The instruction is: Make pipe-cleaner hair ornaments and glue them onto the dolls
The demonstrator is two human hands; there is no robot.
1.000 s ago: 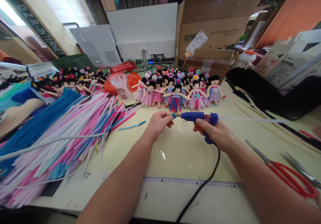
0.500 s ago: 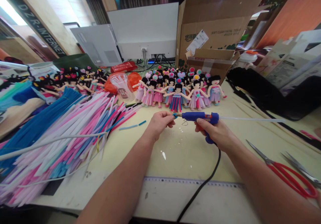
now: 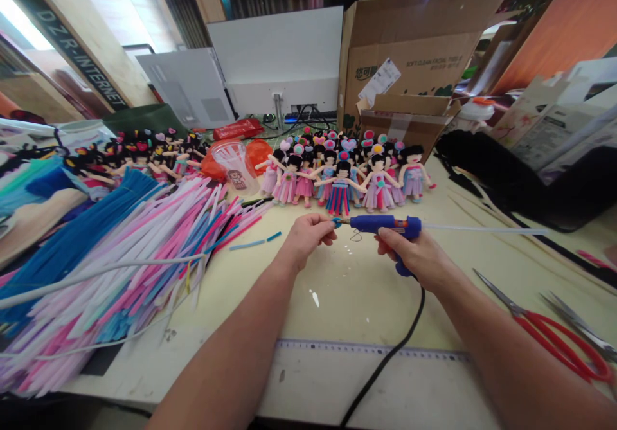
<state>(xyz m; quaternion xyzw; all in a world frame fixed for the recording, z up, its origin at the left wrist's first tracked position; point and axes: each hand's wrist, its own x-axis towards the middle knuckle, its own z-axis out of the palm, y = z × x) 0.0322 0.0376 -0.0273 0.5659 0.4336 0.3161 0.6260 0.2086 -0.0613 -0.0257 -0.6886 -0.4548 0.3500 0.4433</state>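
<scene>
My left hand (image 3: 311, 234) pinches a small blue piece (image 3: 336, 222) between thumb and fingertips. Wrapped round the handle of a blue glue gun (image 3: 385, 225) is my right hand (image 3: 409, 250). The gun's nozzle points left and meets the blue piece, or nearly so. A clear glue stick (image 3: 482, 229) juts from the gun's back, and a black cord (image 3: 409, 333) runs down from its handle. Just behind my hands stand several small dolls (image 3: 340, 186) in pink, blue and lilac skirts.
Pipe cleaners (image 3: 144, 243) are heaped at the left, with two short blue pieces (image 3: 247, 245) beside them. Red-handled scissors (image 3: 554, 340) lie at the right. A ruler strip (image 3: 371, 349) crosses the front. Behind stand a cardboard box (image 3: 409, 51), a plastic cup (image 3: 235, 168) and a monitor (image 3: 284, 51).
</scene>
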